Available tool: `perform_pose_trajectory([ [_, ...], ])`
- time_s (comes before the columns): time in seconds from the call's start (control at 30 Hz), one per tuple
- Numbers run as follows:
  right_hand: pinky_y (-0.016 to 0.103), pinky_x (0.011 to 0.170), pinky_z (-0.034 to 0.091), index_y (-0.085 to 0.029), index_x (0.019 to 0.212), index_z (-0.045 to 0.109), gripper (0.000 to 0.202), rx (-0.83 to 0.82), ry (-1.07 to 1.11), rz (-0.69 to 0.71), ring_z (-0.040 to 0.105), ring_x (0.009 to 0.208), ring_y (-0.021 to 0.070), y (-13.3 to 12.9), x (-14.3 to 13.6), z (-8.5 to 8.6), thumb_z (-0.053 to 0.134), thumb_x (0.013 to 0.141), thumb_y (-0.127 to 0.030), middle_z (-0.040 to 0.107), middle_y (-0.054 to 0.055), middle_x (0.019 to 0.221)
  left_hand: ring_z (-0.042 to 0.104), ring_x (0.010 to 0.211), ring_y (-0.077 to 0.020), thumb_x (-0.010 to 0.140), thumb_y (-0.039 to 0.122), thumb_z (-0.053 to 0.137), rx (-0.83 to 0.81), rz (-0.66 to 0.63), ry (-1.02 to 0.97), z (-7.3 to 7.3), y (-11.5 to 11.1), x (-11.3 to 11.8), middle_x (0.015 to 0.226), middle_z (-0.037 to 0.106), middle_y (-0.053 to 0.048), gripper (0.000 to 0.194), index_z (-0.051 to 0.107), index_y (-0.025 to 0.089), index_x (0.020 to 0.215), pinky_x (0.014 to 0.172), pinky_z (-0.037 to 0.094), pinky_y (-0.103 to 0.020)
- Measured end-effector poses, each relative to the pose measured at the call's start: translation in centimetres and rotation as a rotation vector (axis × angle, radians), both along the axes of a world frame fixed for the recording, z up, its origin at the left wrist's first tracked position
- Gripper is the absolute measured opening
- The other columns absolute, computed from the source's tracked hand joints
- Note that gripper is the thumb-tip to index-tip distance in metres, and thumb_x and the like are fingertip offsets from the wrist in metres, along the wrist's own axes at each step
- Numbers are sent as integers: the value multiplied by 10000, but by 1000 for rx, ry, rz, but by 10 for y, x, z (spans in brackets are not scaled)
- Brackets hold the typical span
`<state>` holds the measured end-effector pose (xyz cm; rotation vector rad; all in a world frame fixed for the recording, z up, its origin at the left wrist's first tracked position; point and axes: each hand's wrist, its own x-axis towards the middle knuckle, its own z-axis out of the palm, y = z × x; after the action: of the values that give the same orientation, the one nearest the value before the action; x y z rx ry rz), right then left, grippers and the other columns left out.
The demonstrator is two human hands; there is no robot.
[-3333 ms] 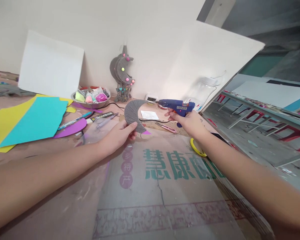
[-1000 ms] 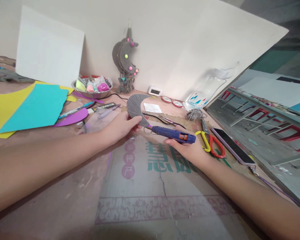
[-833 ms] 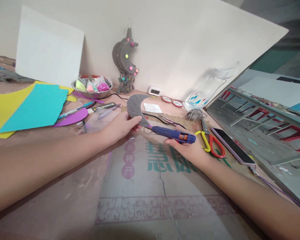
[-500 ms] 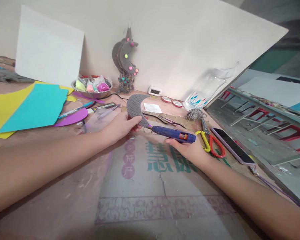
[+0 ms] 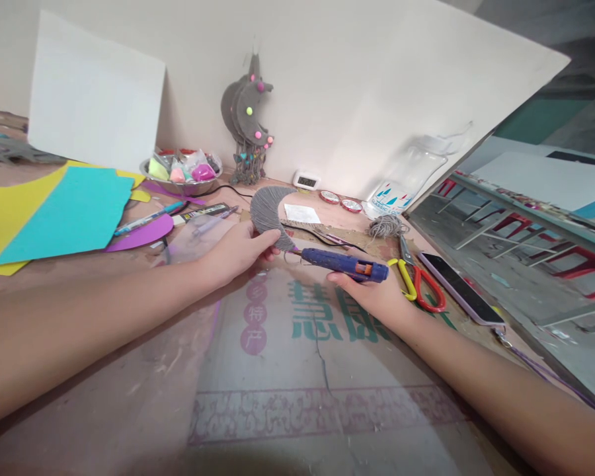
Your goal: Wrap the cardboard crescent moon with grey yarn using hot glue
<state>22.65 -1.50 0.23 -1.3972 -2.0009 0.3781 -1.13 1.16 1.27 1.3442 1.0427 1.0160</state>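
A crescent wound in grey yarn (image 5: 268, 210) is pinched near its lower part between the thumb and fingers of my left hand (image 5: 242, 251). My right hand (image 5: 371, 291) is wrapped round a dark blue glue gun (image 5: 340, 262). The gun's nozzle points left and meets the lower tip of the crescent, where a bit of purple shows. A grey strand runs down over the clear sheet (image 5: 272, 370) below the hands.
Scissors (image 5: 429, 291), a phone (image 5: 459, 287) and a yarn ball (image 5: 385, 227) lie to the right. Behind are a glass jar (image 5: 406, 175), a small timer (image 5: 306, 180) and a hanging moon ornament (image 5: 245, 109). A bowl (image 5: 181, 184) and turquoise sheet (image 5: 69, 215) are left.
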Motion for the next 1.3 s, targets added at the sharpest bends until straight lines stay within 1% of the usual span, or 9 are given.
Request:
perform_pose_trajectory([
  [0.17,278,575,488,-207,728,557,286,1,-17,-17,594,643,178,0,-1,3,640,714,-480,610,10,689,487,521,-99,768,309,552,0,1,-1,-2,1,0,625,557,-6,168,522,172,675,455,361,-200],
  [0.33,291,613,510,-195,806,582,320,-2,17,-51,615,687,189,-1,-3,4,662,690,-482,641,23,736,485,520,-99,761,310,555,-6,3,-14,-3,1,0,636,565,-9,162,525,174,679,459,359,-201],
  [0.47,285,593,509,-189,766,576,310,3,-13,-48,607,649,178,0,-3,4,650,700,-482,633,19,699,484,524,-100,771,306,543,22,-10,-2,-4,2,0,625,555,-8,164,522,168,685,467,364,-198],
  [0.6,279,585,512,-187,765,573,328,12,15,-67,617,651,181,-1,-4,4,659,682,-492,643,18,694,484,518,-95,777,295,536,52,-18,-5,-5,3,-1,623,562,-9,159,528,161,691,471,370,-196],
  [0.77,285,580,516,-194,750,572,311,10,10,-70,622,636,184,-1,-5,5,655,690,-488,649,15,674,485,516,-98,766,298,542,20,-4,-1,-4,3,0,611,562,-5,160,524,167,676,470,368,-197],
  [0.9,292,592,526,-195,799,590,308,-9,15,-64,640,675,197,-1,-4,5,651,702,-481,676,26,730,482,517,-93,762,307,552,-11,7,-7,-4,2,0,628,567,-4,163,529,167,682,462,360,-193],
  [1.13,314,647,547,-191,829,625,326,17,25,-96,664,747,220,-1,-5,4,668,684,-480,704,43,800,493,530,-101,774,313,547,19,-5,7,-5,3,-1,634,572,-9,168,542,162,699,461,371,-199],
  [1.3,316,685,548,-194,849,638,306,34,-7,-79,667,797,226,1,-2,3,656,707,-465,707,47,849,485,521,-93,769,316,549,2,-1,-27,-5,3,0,630,564,2,167,538,168,694,472,371,-200],
])
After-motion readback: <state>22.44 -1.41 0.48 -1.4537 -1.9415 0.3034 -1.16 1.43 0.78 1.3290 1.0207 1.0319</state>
